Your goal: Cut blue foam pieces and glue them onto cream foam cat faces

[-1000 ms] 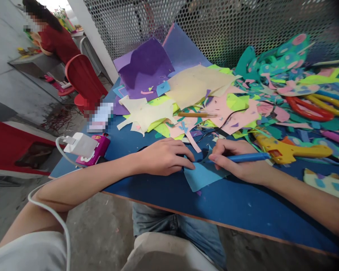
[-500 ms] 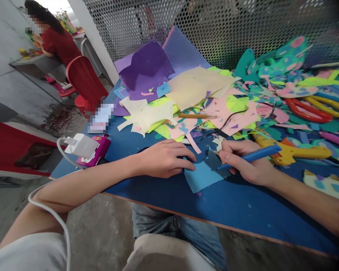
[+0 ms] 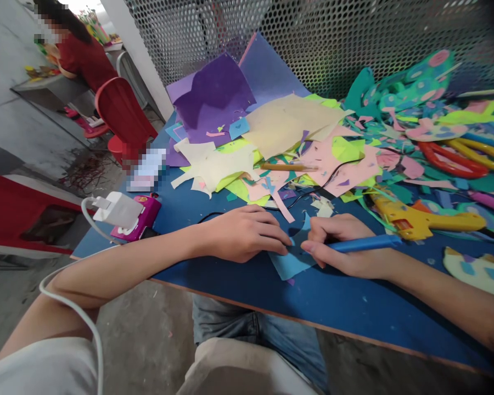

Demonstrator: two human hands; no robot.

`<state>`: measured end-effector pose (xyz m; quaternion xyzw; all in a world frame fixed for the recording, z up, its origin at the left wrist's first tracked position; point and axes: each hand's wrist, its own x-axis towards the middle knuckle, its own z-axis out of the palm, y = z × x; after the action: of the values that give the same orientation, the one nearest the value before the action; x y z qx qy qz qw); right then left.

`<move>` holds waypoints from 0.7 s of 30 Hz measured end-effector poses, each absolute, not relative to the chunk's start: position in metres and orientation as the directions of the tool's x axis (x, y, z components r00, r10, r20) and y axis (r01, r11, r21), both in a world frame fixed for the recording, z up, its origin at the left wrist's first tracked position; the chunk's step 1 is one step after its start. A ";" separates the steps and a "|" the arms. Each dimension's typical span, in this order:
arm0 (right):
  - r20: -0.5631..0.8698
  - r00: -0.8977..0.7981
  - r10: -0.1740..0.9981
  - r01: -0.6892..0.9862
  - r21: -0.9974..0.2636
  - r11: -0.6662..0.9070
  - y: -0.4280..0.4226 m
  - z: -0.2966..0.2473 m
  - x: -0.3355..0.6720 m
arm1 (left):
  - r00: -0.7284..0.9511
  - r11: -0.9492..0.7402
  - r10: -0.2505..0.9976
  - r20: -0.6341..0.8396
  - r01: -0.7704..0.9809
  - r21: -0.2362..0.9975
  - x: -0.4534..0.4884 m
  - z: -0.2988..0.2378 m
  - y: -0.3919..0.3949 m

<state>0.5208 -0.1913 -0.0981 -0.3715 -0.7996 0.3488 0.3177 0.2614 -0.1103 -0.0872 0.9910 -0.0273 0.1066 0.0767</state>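
Observation:
A small light-blue craft sheet point(image 3: 290, 266) with an uneven cut edge lies on the blue tabletop in front of me. My left hand point(image 3: 247, 233) rests palm down at its left side, fingers stretched out and fingertips pressing on it. Between the fingers of my right hand point(image 3: 346, 244) is a blue pen point(image 3: 366, 243), its barrel slanting back to the right. The pen's tip is hidden by my fingers, which are over the sheet's right part. Beyond my right hand lies a yellow glue gun point(image 3: 424, 219).
Coloured sheets and scraps point(image 3: 296, 123) heap along the back against a perforated metal panel point(image 3: 313, 44). Red-handled point(image 3: 450, 159) and yellow-handled scissors lie at right. A white charger point(image 3: 121, 211) sits in a magenta power strip point(image 3: 152, 206) at left. Another person point(image 3: 84, 57) sits further off.
My right hand has shifted left over the sheet, and the pen has turned to lie flatter. My left fingers have slid slightly right on the sheet.

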 end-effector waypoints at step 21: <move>0.270 -0.598 0.754 0.520 -0.585 0.622 -0.188 -0.102 0.518 | 0.983 -0.979 -0.020 0.180 -0.056 0.194 0.261 -0.090 -0.109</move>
<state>0.5183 -0.1881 -0.1023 -0.3688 -0.8638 0.2301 0.2547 0.2609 -0.1090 -0.0899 0.9909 -0.0191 0.0890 0.0996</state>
